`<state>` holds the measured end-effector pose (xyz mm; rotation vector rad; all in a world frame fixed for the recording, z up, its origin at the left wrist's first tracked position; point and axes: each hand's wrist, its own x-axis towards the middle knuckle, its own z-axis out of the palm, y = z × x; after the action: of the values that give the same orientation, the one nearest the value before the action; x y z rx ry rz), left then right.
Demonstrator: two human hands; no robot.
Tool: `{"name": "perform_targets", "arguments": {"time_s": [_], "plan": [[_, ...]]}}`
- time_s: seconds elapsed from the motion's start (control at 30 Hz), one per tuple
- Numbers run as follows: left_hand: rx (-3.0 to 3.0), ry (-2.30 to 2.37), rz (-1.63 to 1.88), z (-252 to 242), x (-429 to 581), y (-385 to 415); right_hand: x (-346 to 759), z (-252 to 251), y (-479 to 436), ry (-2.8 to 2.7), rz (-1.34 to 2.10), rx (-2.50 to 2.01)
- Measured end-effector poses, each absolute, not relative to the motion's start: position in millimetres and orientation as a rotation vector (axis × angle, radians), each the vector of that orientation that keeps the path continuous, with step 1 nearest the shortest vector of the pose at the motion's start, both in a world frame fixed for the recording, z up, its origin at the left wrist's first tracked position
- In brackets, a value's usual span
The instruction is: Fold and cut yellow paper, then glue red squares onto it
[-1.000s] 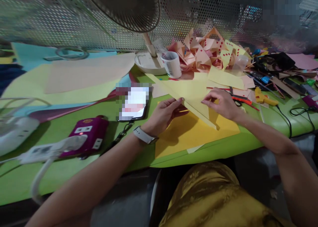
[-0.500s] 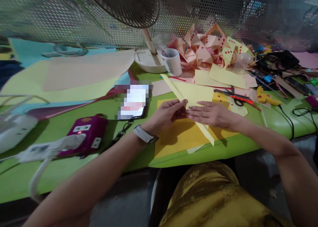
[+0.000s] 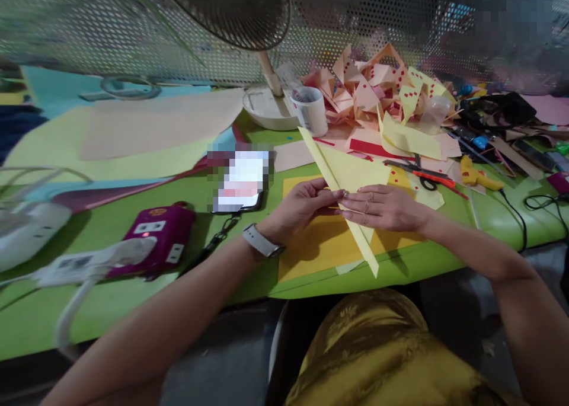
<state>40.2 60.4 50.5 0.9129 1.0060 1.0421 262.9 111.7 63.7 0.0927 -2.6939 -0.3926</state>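
Note:
A pale yellow sheet point(image 3: 355, 172) with a narrow folded strip along its left edge is held slantwise above an orange-yellow sheet point(image 3: 306, 255) on the green table. My left hand point(image 3: 309, 201) pinches the folded edge near its middle, thumb on top and fingertips partly hidden beneath. My right hand point(image 3: 384, 207) lies over the pale yellow sheet with its fingers nearly together, fingertips at the fold beside my left thumb. The lower end of the folded strip points down toward the table's front edge.
Scissors point(image 3: 427, 175) and a yellow glue gun point(image 3: 480, 175) lie to the right. Behind are a white mug point(image 3: 311, 112), a fan base point(image 3: 269, 112) and a heap of pink folded paper point(image 3: 355, 89). To the left are a phone point(image 3: 240, 181) and a purple power socket point(image 3: 160, 237).
The folded sheet has turned a little, its strip now steeper, and both hands have shifted slightly right. The pale paper behind it has lifted at its left end, baring a red strip.

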Motion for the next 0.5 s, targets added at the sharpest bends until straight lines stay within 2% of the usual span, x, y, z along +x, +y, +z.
{"name": "perform_targets", "arguments": {"time_s": [0.5], "plan": [[0.936, 1.046, 1.034, 54.2, 45.2, 56.9, 262.6, 57.4, 111.8, -2.535, -0.526, 0.086]]}}
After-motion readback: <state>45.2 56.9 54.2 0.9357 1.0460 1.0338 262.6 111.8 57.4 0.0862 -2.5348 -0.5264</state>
